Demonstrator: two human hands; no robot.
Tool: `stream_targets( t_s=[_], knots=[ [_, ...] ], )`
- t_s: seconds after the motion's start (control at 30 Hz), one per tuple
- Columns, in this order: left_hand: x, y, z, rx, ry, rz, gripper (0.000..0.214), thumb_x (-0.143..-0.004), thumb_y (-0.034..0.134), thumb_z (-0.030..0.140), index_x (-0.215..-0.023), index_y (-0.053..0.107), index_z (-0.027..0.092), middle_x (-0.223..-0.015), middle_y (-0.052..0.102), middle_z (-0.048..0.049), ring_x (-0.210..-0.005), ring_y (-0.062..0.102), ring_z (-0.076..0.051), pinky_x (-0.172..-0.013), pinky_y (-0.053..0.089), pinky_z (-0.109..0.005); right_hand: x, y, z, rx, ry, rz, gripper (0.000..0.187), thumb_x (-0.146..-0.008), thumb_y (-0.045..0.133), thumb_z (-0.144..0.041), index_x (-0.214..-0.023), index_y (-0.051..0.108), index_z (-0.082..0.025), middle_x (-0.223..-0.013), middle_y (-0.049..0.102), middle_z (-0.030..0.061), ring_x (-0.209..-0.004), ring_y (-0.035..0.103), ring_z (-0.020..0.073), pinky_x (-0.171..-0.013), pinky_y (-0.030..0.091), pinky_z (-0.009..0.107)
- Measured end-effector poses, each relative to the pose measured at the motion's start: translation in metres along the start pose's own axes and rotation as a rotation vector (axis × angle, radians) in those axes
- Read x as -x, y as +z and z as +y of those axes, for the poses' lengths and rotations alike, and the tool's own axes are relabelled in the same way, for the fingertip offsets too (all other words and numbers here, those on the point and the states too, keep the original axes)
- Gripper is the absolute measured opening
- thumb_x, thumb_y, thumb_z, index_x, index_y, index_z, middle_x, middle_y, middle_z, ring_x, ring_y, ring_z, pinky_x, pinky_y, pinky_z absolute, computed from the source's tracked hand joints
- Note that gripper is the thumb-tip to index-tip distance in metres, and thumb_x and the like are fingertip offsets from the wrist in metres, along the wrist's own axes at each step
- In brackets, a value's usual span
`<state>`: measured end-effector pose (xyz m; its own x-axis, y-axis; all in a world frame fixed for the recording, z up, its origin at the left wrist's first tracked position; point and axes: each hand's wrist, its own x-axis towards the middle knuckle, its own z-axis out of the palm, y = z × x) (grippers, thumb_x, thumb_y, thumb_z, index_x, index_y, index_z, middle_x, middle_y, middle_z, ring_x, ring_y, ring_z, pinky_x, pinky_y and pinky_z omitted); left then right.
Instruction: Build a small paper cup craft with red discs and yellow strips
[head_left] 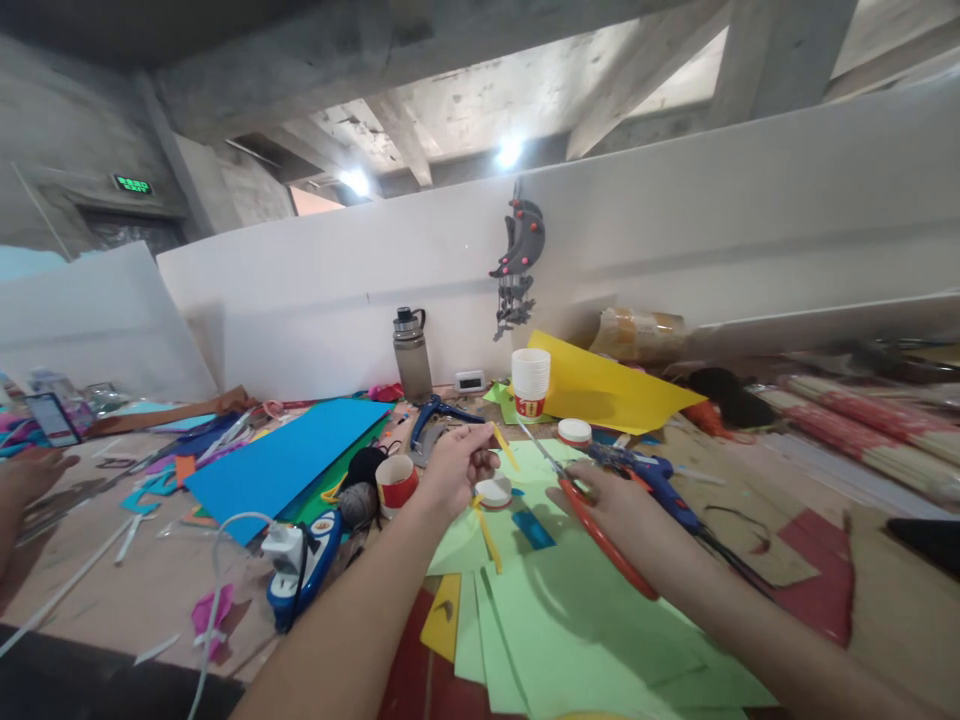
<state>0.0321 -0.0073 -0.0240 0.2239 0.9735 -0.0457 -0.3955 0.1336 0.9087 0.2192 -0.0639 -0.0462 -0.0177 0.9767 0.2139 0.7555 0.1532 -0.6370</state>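
Observation:
My left hand (466,465) pinches a thin yellow paper strip (506,450) between thumb and fingers. In my right hand (619,510) are scissors with orange-red handles (611,545). Their blades (538,446) point up and left, toward the strip but apart from it; how far they are parted is hard to tell. Just below my left hand, a small white round piece (495,493) lies on light green paper sheets (570,610). Another yellow strip (489,538) trails below it, beside a blue scrap (534,530).
A stack of paper cups (530,375), a red cup (396,484) and a bottle (412,358) stand around the workspace. A blue glue gun (667,492) lies right, a power strip (306,570) left. Another person's hand (34,475) shows at the far left.

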Motion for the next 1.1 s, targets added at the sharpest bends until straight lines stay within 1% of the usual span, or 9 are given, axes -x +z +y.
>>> stream_targets(
  t_s=[0.1, 0.2, 0.47, 0.57, 0.67, 0.77, 0.9, 1.0, 1.1],
  knots=[
    [0.001, 0.001, 0.002, -0.048, 0.011, -0.008, 0.027, -0.062, 0.072, 0.032, -0.068, 0.054, 0.014, -0.058, 0.050, 0.0038, -0.044, 0.047, -0.004, -0.039, 0.031, -0.015, 0.004, 0.000, 0.001, 0.330, 0.020, -0.066, 0.025, -0.079, 0.045, -0.033, -0.093, 0.061, -0.020, -0.080, 0.069, 0.0140, -0.074, 0.065, 0.0286, -0.058, 0.040, 0.032],
    [0.003, 0.001, 0.006, -0.093, 0.019, -0.079, 0.024, -0.064, 0.069, 0.032, -0.066, 0.053, 0.014, -0.058, 0.051, 0.0029, -0.044, 0.046, -0.004, -0.040, 0.030, -0.016, 0.008, 0.000, 0.001, 0.487, 0.030, -0.108, 0.025, -0.079, 0.046, -0.034, -0.091, 0.061, -0.018, -0.079, 0.068, 0.0179, -0.071, 0.065, 0.0319, -0.055, 0.039, 0.033],
    [0.010, 0.002, 0.013, -0.224, -0.022, -0.197, 0.024, -0.065, 0.066, 0.032, -0.065, 0.049, 0.016, -0.060, 0.060, -0.0013, -0.041, 0.045, -0.005, -0.039, 0.028, -0.017, 0.017, -0.009, -0.005, 0.490, -0.123, -0.226, 0.025, -0.077, 0.049, -0.029, -0.094, 0.063, -0.017, -0.090, 0.067, 0.0159, -0.078, 0.063, 0.0269, -0.061, 0.041, 0.031],
    [0.008, 0.001, 0.010, -0.250, -0.025, -0.204, 0.025, -0.065, 0.067, 0.033, -0.069, 0.049, 0.017, -0.058, 0.059, -0.0001, -0.039, 0.045, -0.005, -0.038, 0.028, -0.017, 0.016, -0.012, -0.007, 0.488, -0.155, -0.172, 0.028, -0.077, 0.051, -0.033, -0.096, 0.064, -0.017, -0.093, 0.065, 0.0155, -0.085, 0.060, 0.0271, -0.069, 0.041, 0.033],
    [0.007, 0.002, 0.007, -0.271, -0.010, -0.240, 0.024, -0.066, 0.066, 0.033, -0.071, 0.050, 0.016, -0.053, 0.053, 0.0028, -0.037, 0.043, -0.005, -0.037, 0.025, -0.016, 0.010, -0.012, -0.009, 0.314, -0.186, -0.006, 0.027, -0.081, 0.049, -0.034, -0.095, 0.064, -0.017, -0.098, 0.062, 0.0134, -0.095, 0.056, 0.0254, -0.080, 0.040, 0.033],
    [0.009, 0.004, 0.006, -0.304, -0.008, -0.299, 0.024, -0.068, 0.066, 0.035, -0.069, 0.052, 0.016, -0.048, 0.050, 0.0034, -0.037, 0.041, -0.004, -0.037, 0.022, -0.017, 0.003, -0.013, -0.015, -0.055, -0.220, 0.108, 0.029, -0.086, 0.042, -0.035, -0.099, 0.060, -0.017, -0.103, 0.061, 0.0103, -0.094, 0.055, 0.0211, -0.079, 0.043, 0.030],
    [0.010, 0.008, 0.003, -0.353, -0.024, -0.317, 0.029, -0.065, 0.069, 0.039, -0.070, 0.054, 0.015, -0.047, 0.050, 0.0031, -0.037, 0.043, -0.005, -0.038, 0.023, -0.017, -0.001, -0.012, -0.023, -0.429, -0.204, 0.026, 0.031, -0.084, 0.043, -0.038, -0.101, 0.060, -0.018, -0.101, 0.063, 0.0070, -0.089, 0.057, 0.0185, -0.070, 0.045, 0.028],
    [0.010, 0.010, 0.000, -0.380, -0.005, -0.316, 0.031, -0.064, 0.070, 0.041, -0.071, 0.055, 0.015, -0.048, 0.051, 0.0030, -0.038, 0.043, -0.005, -0.038, 0.024, -0.017, 0.000, -0.008, -0.026, -0.545, -0.163, -0.099, 0.029, -0.081, 0.048, -0.039, -0.095, 0.062, -0.017, -0.086, 0.065, 0.0044, -0.073, 0.056, 0.0149, -0.062, 0.044, 0.025],
    [0.009, 0.011, -0.004, -0.410, 0.035, -0.313, 0.030, -0.064, 0.070, 0.041, -0.072, 0.056, 0.015, -0.049, 0.052, 0.0030, -0.039, 0.044, -0.006, -0.039, 0.027, -0.018, 0.001, -0.004, -0.027, -0.609, -0.084, -0.141, 0.024, -0.076, 0.052, -0.038, -0.081, 0.060, -0.016, -0.070, 0.060, 0.0003, -0.059, 0.050, 0.0111, -0.053, 0.039, 0.023]
  ],
)
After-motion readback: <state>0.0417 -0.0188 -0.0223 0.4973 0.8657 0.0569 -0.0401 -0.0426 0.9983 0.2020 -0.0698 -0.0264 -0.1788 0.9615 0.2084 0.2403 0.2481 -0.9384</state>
